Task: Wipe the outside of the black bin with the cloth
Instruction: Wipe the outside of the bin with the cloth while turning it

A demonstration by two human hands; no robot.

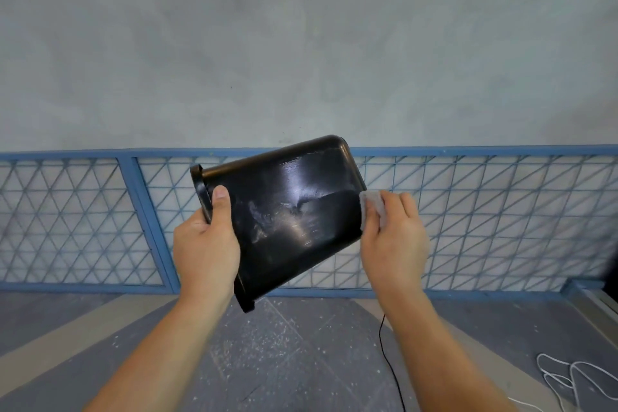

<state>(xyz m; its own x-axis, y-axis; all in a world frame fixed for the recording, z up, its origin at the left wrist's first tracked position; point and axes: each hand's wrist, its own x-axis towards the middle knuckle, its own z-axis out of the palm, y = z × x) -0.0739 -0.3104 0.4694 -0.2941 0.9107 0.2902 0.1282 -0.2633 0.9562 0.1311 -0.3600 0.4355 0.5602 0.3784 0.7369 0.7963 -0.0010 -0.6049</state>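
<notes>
A bare grey plaster wall fills the upper part of the room. Along its foot runs a blue steel frame filled with wire mesh panels. The floor is dark grey with tan stripes and speckled with white flecks. A thin black cable trails across it, and a looped white cord lies at the lower right.

Nothing stands near the hands; there is open air on every side, and the mesh panels are well behind.

The black bin is held up in the air in front of the panels, clear of the floor. It lies on its side. Its long axis runs left to right and rises slightly toward the right, with the rim and the open mouth to the left and the closed base to the right. The broad glossy side facing us shows smears and streaks.

The left hand grips the bin at the rim, thumb pressed on the outer wall; the other fingers are hidden behind the rim. The right hand holds a small grey cloth, fingers curled over it, against the bin's right edge by the base.
</notes>
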